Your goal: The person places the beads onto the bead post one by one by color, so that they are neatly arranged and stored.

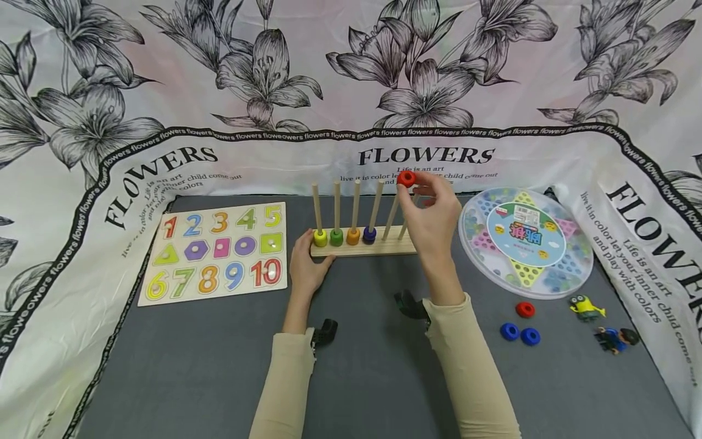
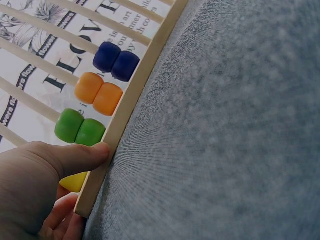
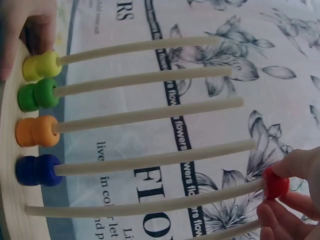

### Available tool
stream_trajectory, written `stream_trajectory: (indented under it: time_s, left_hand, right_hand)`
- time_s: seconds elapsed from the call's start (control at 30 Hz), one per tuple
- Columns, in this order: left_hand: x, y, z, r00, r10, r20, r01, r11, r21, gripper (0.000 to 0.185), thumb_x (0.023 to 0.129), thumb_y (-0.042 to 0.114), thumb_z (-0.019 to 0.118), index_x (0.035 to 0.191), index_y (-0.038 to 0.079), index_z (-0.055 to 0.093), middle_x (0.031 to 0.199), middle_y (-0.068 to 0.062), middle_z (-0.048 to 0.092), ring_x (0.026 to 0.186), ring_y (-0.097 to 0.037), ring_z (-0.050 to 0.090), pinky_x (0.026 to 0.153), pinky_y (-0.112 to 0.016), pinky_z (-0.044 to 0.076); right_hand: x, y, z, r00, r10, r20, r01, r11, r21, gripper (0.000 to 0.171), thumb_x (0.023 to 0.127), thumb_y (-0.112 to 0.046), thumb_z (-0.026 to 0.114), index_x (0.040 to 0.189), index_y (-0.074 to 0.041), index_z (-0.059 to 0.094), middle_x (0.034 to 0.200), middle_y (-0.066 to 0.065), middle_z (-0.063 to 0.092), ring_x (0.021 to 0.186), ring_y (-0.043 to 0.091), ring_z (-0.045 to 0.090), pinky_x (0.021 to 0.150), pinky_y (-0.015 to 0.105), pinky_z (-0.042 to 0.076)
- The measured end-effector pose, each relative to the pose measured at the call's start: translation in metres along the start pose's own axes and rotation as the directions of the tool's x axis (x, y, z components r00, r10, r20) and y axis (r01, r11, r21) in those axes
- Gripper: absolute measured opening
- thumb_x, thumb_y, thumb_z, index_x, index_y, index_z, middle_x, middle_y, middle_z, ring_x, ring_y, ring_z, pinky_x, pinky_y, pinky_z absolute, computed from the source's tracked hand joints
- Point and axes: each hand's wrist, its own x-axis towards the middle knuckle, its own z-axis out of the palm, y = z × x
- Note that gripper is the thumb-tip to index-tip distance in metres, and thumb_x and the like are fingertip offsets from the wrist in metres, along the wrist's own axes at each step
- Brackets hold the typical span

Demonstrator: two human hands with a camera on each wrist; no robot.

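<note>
A wooden peg stand (image 1: 356, 250) has a row of upright pegs. Two yellow beads (image 3: 42, 66), two green beads (image 3: 38, 94), two orange beads (image 3: 37, 131) and two dark blue beads (image 3: 38, 170) sit at the feet of the first pegs from the left. My left hand (image 1: 308, 263) grips the stand's left end, its thumb (image 2: 90, 157) along the front. Between thumb and fingertips my right hand (image 1: 436, 222) pinches a red bead (image 3: 276, 183) at the tip of the fifth peg (image 3: 150, 205). Whether the peg has entered its hole cannot be told.
Left of the stand lies a number-and-shape puzzle board (image 1: 214, 255). At the right are a round game board (image 1: 576, 256), a loose red bead (image 1: 524, 310), two blue beads (image 1: 530, 336), a yellow-green toy (image 1: 587, 308) and a small figure (image 1: 616, 339). Floral cloth borders the grey tabletop (image 1: 362, 378).
</note>
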Motion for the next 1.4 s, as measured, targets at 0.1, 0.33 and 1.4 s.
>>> stream_trajectory:
  time_s: [0.1,0.33,1.4]
  left_hand:
    - [0.000,0.001,-0.001,1.000,-0.005,0.004,0.005,1.000,-0.001,0.069,0.080,0.014,0.083,0.138,-0.004,0.051,0.147,-0.016,0.046,0.136,-0.035,0.041,0.112,-0.048,0.034]
    - [-0.001,0.003,-0.003,1.000,-0.005,0.008,0.005,1.000,0.000,0.069,0.080,0.015,0.083,0.138,-0.004,0.051,0.147,-0.017,0.046,0.136,-0.035,0.042,0.111,-0.049,0.035]
    - [0.001,0.002,-0.001,1.000,-0.009,0.005,0.009,1.000,0.006,0.068,0.080,0.015,0.083,0.137,-0.004,0.052,0.147,-0.016,0.046,0.136,-0.034,0.042,0.112,-0.047,0.034]
  right_hand:
    - [0.000,0.000,0.006,1.000,-0.006,-0.015,0.005,0.999,-0.046,0.027,0.086,-0.014,0.075,0.107,0.002,0.071,0.100,0.016,0.069,0.082,0.028,0.066,0.067,0.033,0.047]
    - [-0.010,0.008,0.016,0.999,0.002,-0.052,-0.011,0.987,-0.161,0.025,0.086,-0.017,0.075,0.105,0.000,0.073,0.098,0.014,0.070,0.079,0.028,0.067,0.066,0.037,0.047]
    - [-0.083,0.081,0.045,0.854,0.472,0.218,-0.343,0.827,-0.444,0.034,0.085,-0.022,0.070,0.114,-0.004,0.071,0.095,0.013,0.071,0.085,0.030,0.066,0.069,0.053,0.052]
